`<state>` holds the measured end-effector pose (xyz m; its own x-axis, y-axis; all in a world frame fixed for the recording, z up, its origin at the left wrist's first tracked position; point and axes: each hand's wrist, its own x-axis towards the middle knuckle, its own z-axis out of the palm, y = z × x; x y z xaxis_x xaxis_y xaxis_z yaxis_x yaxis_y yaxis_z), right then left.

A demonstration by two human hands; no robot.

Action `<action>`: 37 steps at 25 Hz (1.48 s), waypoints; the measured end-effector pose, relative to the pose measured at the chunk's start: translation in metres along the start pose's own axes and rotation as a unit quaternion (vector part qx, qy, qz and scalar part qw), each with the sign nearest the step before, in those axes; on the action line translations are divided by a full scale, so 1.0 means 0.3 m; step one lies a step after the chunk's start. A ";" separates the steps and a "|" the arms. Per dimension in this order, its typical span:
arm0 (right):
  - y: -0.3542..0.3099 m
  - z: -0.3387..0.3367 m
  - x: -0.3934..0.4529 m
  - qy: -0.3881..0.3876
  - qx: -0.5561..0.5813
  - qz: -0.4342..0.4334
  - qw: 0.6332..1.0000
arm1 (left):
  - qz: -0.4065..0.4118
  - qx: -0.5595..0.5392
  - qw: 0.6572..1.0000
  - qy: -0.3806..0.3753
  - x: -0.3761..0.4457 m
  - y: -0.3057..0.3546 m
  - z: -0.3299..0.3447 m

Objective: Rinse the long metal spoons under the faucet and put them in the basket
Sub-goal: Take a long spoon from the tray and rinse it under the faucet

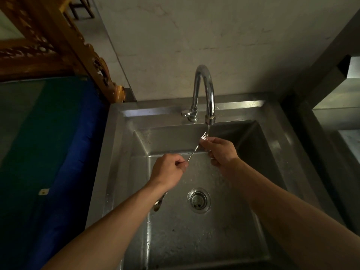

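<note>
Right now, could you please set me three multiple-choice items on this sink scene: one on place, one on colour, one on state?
1. Where is the spoon tip?
A. under the faucet spout
B. in the drain
C. on the counter

2. What colour is the cloth left of the sink?
A. red
B. blue and green
C. white

3. What is the left hand doing?
A. lying flat
B. turning the tap
C. pinching the spoon

Answers: 1 A, the tip meets the stream; 2 B, blue edge, green middle; 3 C, fingers close on the handle, the right hand near the tip.
</note>
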<state>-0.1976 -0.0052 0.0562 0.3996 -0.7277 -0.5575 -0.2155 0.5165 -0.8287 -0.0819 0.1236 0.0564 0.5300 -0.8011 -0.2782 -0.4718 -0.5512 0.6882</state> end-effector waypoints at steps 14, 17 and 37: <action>0.008 -0.006 -0.013 -0.012 0.029 0.002 0.999 | -0.012 -0.012 1.000 0.023 -0.004 0.004 -0.006; 0.005 -0.008 -0.013 -0.011 0.024 0.000 1.000 | -0.012 -0.011 1.000 0.026 -0.009 0.008 -0.004; -0.039 -0.013 -0.029 -0.017 -0.011 -0.023 1.000 | -0.011 0.020 0.999 0.031 -0.039 0.034 -0.043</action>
<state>-0.2021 -0.0066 0.0705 0.4401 -0.7347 -0.5162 -0.2152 0.4718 -0.8550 -0.0837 0.1304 0.0754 0.5825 -0.7736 -0.2493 -0.4866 -0.5777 0.6554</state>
